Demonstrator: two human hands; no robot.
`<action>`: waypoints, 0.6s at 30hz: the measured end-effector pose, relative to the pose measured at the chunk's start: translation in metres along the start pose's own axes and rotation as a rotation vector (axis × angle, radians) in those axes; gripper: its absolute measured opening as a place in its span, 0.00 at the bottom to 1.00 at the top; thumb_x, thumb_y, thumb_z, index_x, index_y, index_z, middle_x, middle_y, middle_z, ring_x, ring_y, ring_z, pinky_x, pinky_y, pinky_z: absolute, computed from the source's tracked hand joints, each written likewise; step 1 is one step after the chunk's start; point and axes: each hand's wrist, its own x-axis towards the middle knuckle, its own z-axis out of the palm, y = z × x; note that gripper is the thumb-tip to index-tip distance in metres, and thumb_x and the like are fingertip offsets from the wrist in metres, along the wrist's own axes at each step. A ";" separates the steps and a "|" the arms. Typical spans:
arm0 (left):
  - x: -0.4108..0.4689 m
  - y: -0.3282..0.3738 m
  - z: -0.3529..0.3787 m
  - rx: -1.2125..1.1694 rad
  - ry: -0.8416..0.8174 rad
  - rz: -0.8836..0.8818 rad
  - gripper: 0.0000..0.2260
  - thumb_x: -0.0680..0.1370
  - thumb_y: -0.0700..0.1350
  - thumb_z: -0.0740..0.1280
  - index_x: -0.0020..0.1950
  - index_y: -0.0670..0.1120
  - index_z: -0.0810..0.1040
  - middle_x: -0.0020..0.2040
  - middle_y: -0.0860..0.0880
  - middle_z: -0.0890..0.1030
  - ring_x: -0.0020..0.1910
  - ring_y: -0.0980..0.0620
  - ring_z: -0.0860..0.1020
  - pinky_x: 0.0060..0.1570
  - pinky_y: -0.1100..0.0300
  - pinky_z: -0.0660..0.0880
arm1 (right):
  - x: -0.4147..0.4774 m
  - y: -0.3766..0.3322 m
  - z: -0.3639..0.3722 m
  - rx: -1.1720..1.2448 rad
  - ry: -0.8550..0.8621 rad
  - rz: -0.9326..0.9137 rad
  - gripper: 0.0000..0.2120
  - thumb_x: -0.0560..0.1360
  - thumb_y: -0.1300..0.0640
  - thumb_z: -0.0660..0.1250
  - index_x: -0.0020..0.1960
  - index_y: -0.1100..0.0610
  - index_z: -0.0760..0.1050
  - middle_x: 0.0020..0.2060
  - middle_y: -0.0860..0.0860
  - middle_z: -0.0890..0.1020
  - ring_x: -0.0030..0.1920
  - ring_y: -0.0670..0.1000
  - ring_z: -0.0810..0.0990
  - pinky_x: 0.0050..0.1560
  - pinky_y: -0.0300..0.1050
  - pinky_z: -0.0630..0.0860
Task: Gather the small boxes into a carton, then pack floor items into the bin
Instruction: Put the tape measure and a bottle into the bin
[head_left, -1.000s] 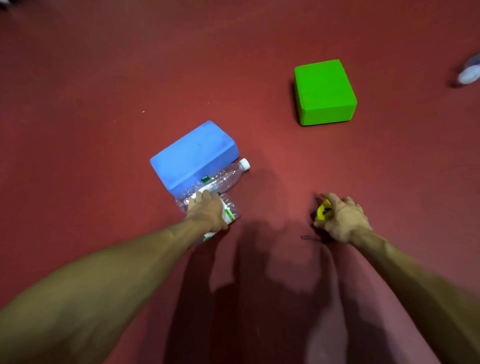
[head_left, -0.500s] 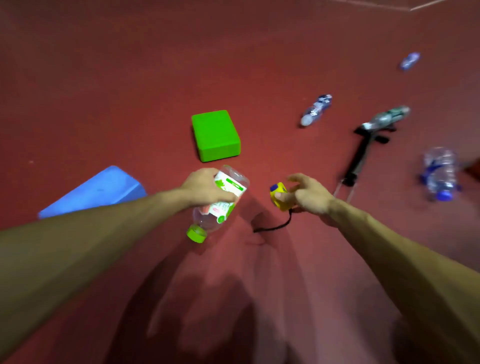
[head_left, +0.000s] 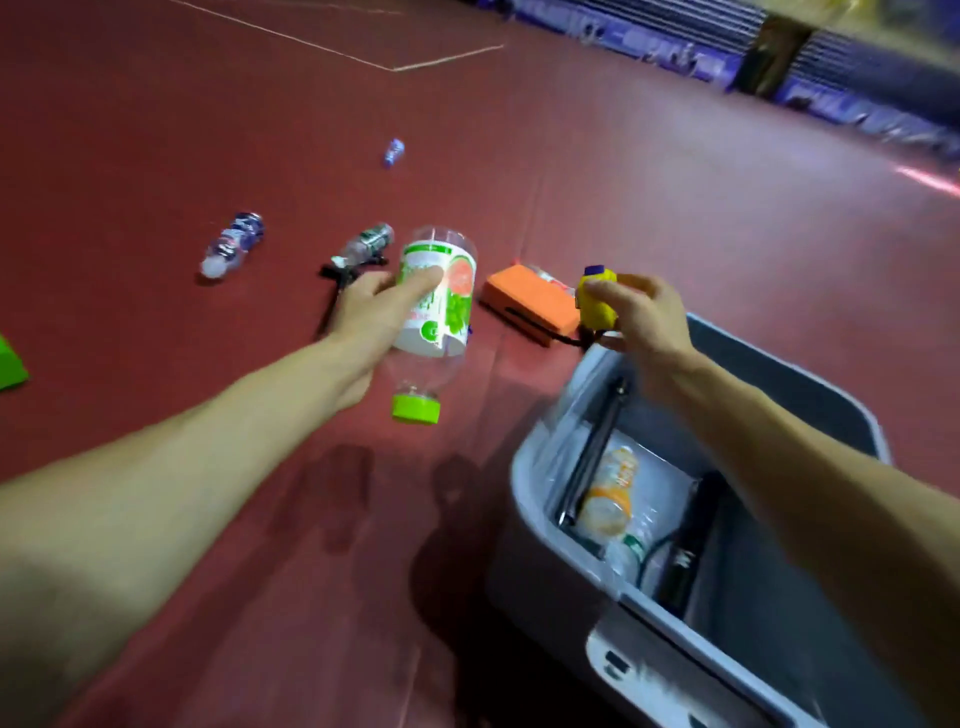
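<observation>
Carrying step: I judge this to be the second half of the task, floor items going into the bin. Both hands are loaded and nothing is released yet.
Left hand (head_left: 366, 319): fingers (head_left: 423, 275) wrapped round the green-capped bottle (head_left: 441, 306) and clamped on its labelled body. It is tipped cap-down and looks empty.
Bottle position: in the air over the floor (head_left: 675, 197), left of the bin and not above the opening.
Right hand (head_left: 644, 327): fingers pinched on a small yellow gadget (head_left: 596, 313) with a blue top. A black cord (head_left: 569, 340) hangs from it. I cannot say for sure what it is.
Gadget position: above the bin's far corner, close to the rim.
Bin (head_left: 524, 467): grey and open, at my lower right. It holds an orange-labelled bottle (head_left: 608, 493), a clear bottle and some long black pieces.
Left on floor: orange block (head_left: 535, 306) just beyond the bin. Farther out lie a blue-labelled bottle (head_left: 234, 244) and a clear-bodied bottle (head_left: 369, 241) by a black stand (head_left: 337, 283). A distant bottle (head_left: 394, 152) lies well apart, and a green block (head_left: 10, 364) sits at the left edge.
Carton: not in view, so the state of the small boxes cannot be judged.
Next move, right: bring the hand a little inward over the opening, then part the fingers so gadget and cord drop in together.
Next move, left: swing the arm rightward until the bottle clears the rim, then let go low.
Watch: the cord could snag on the rim. The light bottle may bounce off what already lies inside.
</observation>
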 end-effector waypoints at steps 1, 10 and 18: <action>-0.005 -0.008 0.010 -0.026 -0.019 -0.036 0.17 0.66 0.57 0.73 0.47 0.46 0.79 0.46 0.44 0.82 0.43 0.48 0.79 0.46 0.55 0.74 | 0.001 0.016 -0.014 0.000 0.058 0.031 0.22 0.67 0.48 0.72 0.56 0.59 0.78 0.46 0.55 0.81 0.40 0.50 0.79 0.30 0.38 0.74; -0.022 -0.019 0.030 -0.060 -0.127 -0.190 0.19 0.74 0.51 0.70 0.58 0.40 0.80 0.49 0.42 0.84 0.44 0.46 0.81 0.51 0.51 0.76 | -0.041 0.143 -0.044 -0.681 -0.260 0.347 0.19 0.67 0.52 0.74 0.52 0.62 0.77 0.40 0.55 0.76 0.40 0.53 0.76 0.41 0.49 0.77; -0.013 -0.010 0.035 -0.234 -0.050 -0.229 0.23 0.71 0.46 0.72 0.64 0.42 0.74 0.44 0.46 0.82 0.40 0.48 0.82 0.50 0.48 0.78 | -0.021 0.091 -0.006 -0.436 -0.102 -0.003 0.11 0.72 0.53 0.68 0.49 0.59 0.81 0.44 0.54 0.84 0.44 0.55 0.81 0.50 0.49 0.79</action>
